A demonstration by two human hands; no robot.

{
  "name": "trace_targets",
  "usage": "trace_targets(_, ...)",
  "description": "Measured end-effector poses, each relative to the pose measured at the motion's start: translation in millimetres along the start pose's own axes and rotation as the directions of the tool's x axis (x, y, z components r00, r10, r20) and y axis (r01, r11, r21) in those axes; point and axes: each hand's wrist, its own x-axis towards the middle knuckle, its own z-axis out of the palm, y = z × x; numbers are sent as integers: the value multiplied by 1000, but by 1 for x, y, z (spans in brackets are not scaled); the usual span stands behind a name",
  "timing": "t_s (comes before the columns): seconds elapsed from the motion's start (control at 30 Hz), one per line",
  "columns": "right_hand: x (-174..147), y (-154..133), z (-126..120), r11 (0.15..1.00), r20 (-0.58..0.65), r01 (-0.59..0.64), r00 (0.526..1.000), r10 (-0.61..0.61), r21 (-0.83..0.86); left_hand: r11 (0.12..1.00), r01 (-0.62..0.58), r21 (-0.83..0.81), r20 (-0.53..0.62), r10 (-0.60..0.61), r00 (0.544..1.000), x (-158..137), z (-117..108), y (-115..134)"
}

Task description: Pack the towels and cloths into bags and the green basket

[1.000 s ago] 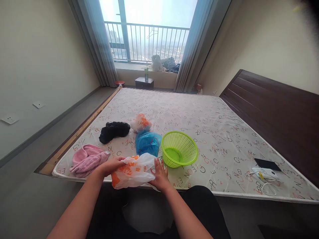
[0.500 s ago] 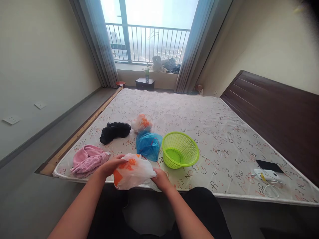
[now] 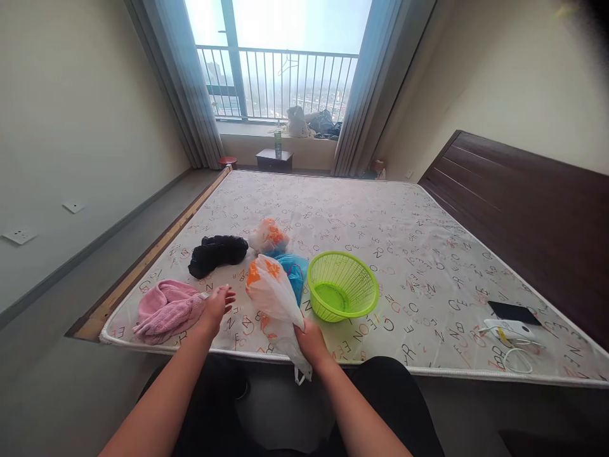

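Observation:
A white plastic bag with orange print [image 3: 280,297] stretches away from my right hand [image 3: 311,343], which is closed round its gathered end. The handles dangle below my fist, over the mattress edge. My left hand [image 3: 219,306] is apart from the bag, fingers spread and holding nothing, just right of a pink fluffy cloth [image 3: 169,311]. Behind the held bag lies a blue plastic bag [image 3: 295,271], partly hidden by it. Farther back sit another white and orange bag [image 3: 269,236] and a black bundle [image 3: 219,254].
A green plastic basket [image 3: 342,285] stands on the mattress [image 3: 419,254] right of the bags. At the right lie a black flat tablet-like object [image 3: 514,312] and a white device with a cable [image 3: 509,331]. A dark headboard [image 3: 518,184] rises on the right.
My left hand has let go of the white bag and moved left, its fingers opening. The bag has swung forward and lengthened, still held by my right hand.

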Motion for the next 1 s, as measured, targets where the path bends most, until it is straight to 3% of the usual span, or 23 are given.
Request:
trace_targets(0.1, 0, -1, 2, 995, 11, -47, 999, 46, 87, 974, 30, 226, 264, -90, 960, -16, 17, -10)
trace_targets(0.17, 0, -2, 3, 995, 23, -55, 998, 53, 88, 969, -11, 247, 373, -85, 924, -25, 25, -14)
trace_targets(0.47, -3, -4, 4, 999, 66, 14, 998, -18, 52, 1000, 27, 15, 469, -31, 883, -17, 17, -6)
trace_targets(0.53, -3, -5, 4, 1000, 85, 17, 996, -19, 26, 1000, 22, -16, 429, -13, 903, -15, 17, -6)
trace_targets(0.67, -3, -6, 5, 999, 124, 39, 991, -42, 27, 991, -5, -132, 241, 37, 970, -10, 16, -3)
trace_targets(0.83, -6, -12, 5, 1000, 206, 12, 978, -15, 16, 963, -88, -256, 62, 107, 992, -2, 8, 4)
trace_targets(0.9, -7, -14, 4, 1000, 234, -2, 972, 1, 4, 974, -66, -218, 57, 80, 995, -1, 6, 3)
trace_targets(1.0, -6, -14, 1, 1000, 248, -13, 969, 8, 17, 992, -16, -125, 136, 33, 990, -3, 7, 0)
